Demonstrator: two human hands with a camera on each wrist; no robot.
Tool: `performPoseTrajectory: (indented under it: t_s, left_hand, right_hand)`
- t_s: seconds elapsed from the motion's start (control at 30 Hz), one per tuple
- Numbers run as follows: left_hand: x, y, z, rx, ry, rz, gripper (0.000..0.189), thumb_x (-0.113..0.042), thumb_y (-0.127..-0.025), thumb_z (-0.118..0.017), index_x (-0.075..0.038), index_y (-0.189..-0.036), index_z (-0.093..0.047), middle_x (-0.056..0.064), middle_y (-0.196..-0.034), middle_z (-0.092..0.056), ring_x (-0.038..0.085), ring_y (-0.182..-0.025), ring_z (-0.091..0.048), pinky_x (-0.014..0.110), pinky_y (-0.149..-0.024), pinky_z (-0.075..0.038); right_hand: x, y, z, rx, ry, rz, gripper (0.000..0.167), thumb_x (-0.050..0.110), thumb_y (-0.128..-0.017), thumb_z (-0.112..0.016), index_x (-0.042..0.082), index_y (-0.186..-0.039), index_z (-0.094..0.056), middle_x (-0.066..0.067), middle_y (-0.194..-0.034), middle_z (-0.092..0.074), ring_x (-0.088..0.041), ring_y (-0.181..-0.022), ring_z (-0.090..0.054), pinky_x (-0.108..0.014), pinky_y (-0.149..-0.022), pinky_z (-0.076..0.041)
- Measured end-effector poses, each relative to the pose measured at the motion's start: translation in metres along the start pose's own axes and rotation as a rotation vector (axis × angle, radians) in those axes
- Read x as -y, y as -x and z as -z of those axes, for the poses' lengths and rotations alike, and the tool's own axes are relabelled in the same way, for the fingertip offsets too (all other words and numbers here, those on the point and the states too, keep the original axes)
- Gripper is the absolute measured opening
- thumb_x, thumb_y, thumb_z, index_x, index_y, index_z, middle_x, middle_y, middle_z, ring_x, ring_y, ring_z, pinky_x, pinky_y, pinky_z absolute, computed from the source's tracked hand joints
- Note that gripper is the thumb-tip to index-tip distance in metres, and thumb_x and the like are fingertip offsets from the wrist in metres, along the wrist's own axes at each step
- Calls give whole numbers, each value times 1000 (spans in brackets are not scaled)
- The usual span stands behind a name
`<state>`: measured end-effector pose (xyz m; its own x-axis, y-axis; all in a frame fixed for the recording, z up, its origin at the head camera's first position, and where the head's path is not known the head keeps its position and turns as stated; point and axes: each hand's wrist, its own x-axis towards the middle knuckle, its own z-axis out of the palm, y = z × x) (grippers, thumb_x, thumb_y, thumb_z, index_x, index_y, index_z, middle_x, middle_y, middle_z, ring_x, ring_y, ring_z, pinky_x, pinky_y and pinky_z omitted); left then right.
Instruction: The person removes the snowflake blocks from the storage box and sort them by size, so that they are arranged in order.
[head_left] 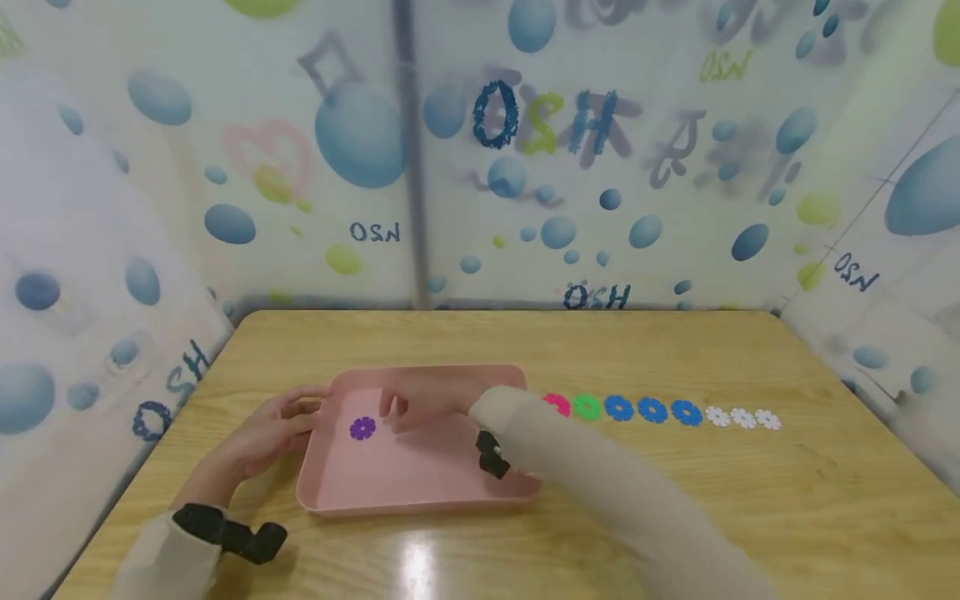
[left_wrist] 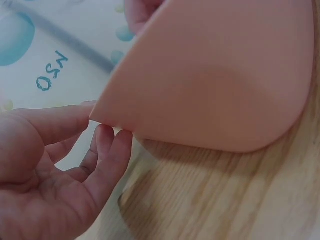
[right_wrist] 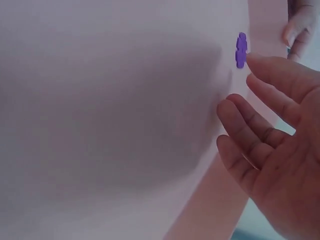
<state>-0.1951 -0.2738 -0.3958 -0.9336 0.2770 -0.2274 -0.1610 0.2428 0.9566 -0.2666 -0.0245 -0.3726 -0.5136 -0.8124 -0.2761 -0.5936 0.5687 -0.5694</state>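
A pink tray (head_left: 420, 505) stands on the table, and a purple flower-shaped disc (head_left: 362, 428) lies in its left part. At the tray's left side, my left hand (head_left: 273, 429) holds the rim. The left wrist view shows the thumb of that hand (left_wrist: 55, 175) at the edge and fingertips against the outer wall. Over the tray hovers my right hand (head_left: 431, 402), just right of the purple disc. In the right wrist view, the fingers of the right hand (right_wrist: 280, 145) are slightly bent, holding nothing, with the disc (right_wrist: 241, 50) just beyond the fingertips.
Right of the tray runs a row of discs on the wooden table (head_left: 750, 508): a pink-red disc (head_left: 557, 406), a green disc (head_left: 587, 407), three blue discs (head_left: 652, 410) and three white discs (head_left: 742, 418). A patterned curtain (head_left: 487, 208) hangs behind the table.
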Motion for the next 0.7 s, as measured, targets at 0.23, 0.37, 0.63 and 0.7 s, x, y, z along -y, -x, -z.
performPoseTrajectory:
  t_s: [0.23, 0.37, 0.63, 0.7]
  left_hand:
    - [-4, 1, 2, -1, 6, 11, 54, -19, -94, -52, 2, -138, -28, 31, -137, -28, 29, -114, -47, 38, -92, -45]
    - [-5, 2, 1, 5, 10, 6, 54, -19, -94, -52, 1, -139, -27, 31, -137, -27, 29, -115, -47, 37, -92, -45]
    - [-1, 3, 2, -4, 13, -3, 55, -21, -94, -53, 1, -138, -29, 30, -136, -30, 27, -112, -48, 36, -90, -46]
    - [-1, 3, 2, 1, 12, -10, 55, -21, -94, -53, 2, -138, -28, 30, -135, -30, 26, -111, -49, 36, -90, -46]
  right_hand:
    - [20, -22, -6, -37, 83, 42, 24, 12, -85, -65, 11, -109, -62, 5, -96, -59, -7, -84, -53, -14, -72, -43]
    - [23, -25, -9, -60, 64, 19, 21, 15, -84, -67, 13, -105, -63, 6, -97, -58, -7, -88, -52, -14, -76, -43]
    - [27, -33, -14, -67, 92, 19, 20, 18, -82, -70, 12, -98, -60, 7, -91, -57, -6, -84, -51, -12, -75, -41]
    - [28, -33, -14, -69, 86, 8, 18, 17, -82, -70, 12, -96, -60, 7, -89, -57, -6, -81, -51, -12, -72, -41]
